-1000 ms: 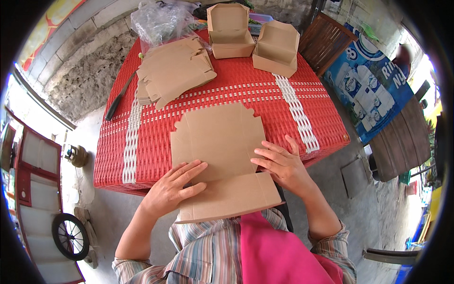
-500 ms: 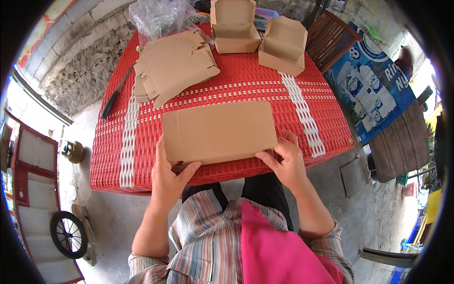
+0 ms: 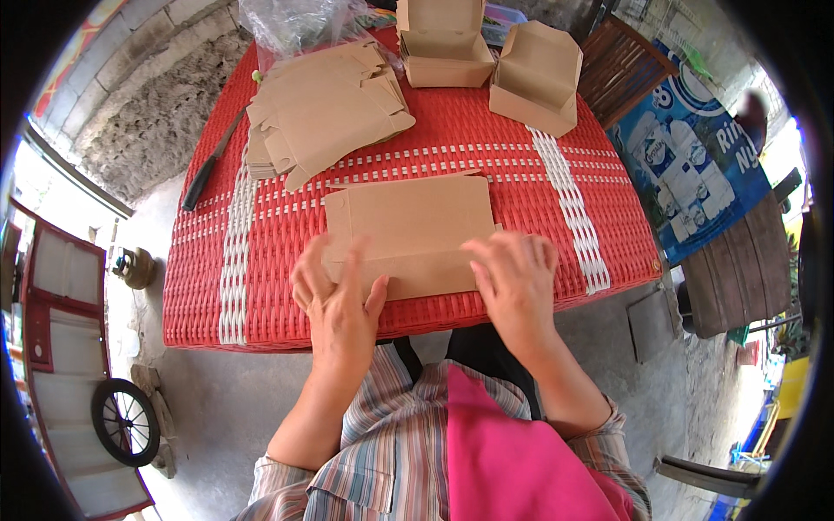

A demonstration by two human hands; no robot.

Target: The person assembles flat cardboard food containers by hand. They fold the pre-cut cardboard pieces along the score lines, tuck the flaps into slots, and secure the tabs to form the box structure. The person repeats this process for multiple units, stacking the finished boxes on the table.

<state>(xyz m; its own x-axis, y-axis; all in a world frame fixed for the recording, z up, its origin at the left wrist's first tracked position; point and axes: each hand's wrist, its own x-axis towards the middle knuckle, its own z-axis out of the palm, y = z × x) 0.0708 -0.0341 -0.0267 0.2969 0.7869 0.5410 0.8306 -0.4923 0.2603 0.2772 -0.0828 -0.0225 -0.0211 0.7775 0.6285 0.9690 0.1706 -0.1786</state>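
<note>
A brown cardboard box (image 3: 413, 221) lies on the red woven table (image 3: 269, 304) right in front of me, with thin flap edges showing along its far side. My left hand (image 3: 334, 282) is over its near left corner, fingers spread and slightly blurred. Over the near right corner is my right hand (image 3: 517, 273), its fingers apart and a little bent. Neither hand grips the box; whether the fingertips touch it I cannot tell. Beyond it on the left sits a stack of flat, unfolded box blanks (image 3: 326, 108).
Two formed boxes with raised lids stand at the far side, one box (image 3: 447, 65) left of the other box (image 3: 534, 82). A black-handled knife (image 3: 204, 178) lies at the left edge. Behind the blanks is a clear plastic bag (image 3: 300, 26). A wooden chair (image 3: 621, 65) stands far right.
The box has come down flatter onto the table and shows its near side panel. Both hands have let go of its sides and moved over its near corners, fingers spreading.
</note>
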